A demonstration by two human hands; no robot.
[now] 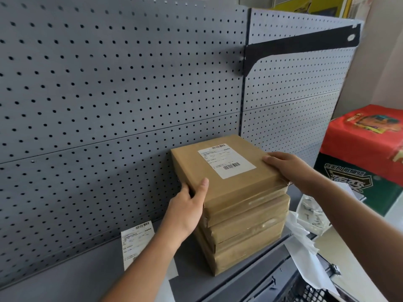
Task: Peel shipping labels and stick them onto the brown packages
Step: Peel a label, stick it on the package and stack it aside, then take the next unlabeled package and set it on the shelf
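Several flat brown packages (246,234) are stacked on a grey shelf (91,269). The top package (192,155) carries a white shipping label (226,160) with barcodes. My left hand (187,205) grips its near left corner, thumb on top. My right hand (290,168) holds its right edge, fingers lying on the top face. A sheet of shipping labels (136,243) lies on the shelf to the left of the stack, partly hidden by my left forearm.
A grey pegboard wall (98,94) rises right behind the stack, with a black bracket (294,45) higher up. A red and green carton (368,158) stands at the right. Loose white backing paper (303,243) hangs over a dark crate (309,290) at the lower right.
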